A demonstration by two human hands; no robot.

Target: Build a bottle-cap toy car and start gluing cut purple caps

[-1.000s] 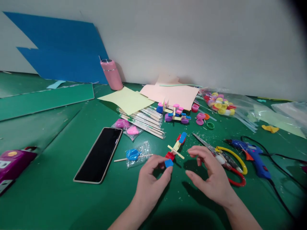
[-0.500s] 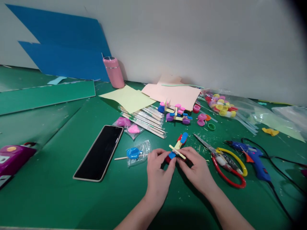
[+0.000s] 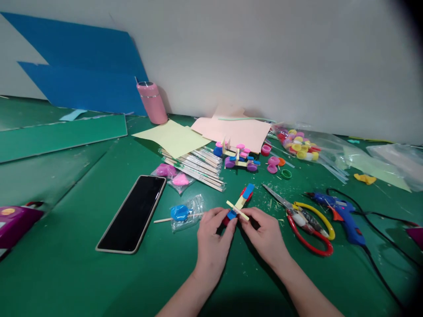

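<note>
Little stick car [image 3: 241, 203] is on the green table [image 3: 82, 281], between your hands. Your left hand [image 3: 213, 235] pinches its near blue piece [image 3: 231, 215]. Your right hand [image 3: 264, 231] is nearly closed beside it; fingers hide that end, so I can't tell its grip. Behind is a pale wall [image 3: 251, 57].

Green table [image 3: 76, 281] with phone [image 3: 132, 215], scissors [image 3: 301, 220], glue gun [image 3: 346, 215], possibly a purple tool [image 3: 20, 224]

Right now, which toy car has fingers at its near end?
The red-wheeled car, with the left hand and right hand at it; the purple-wheeled car and blue-wheeled car stand farther back.
</note>
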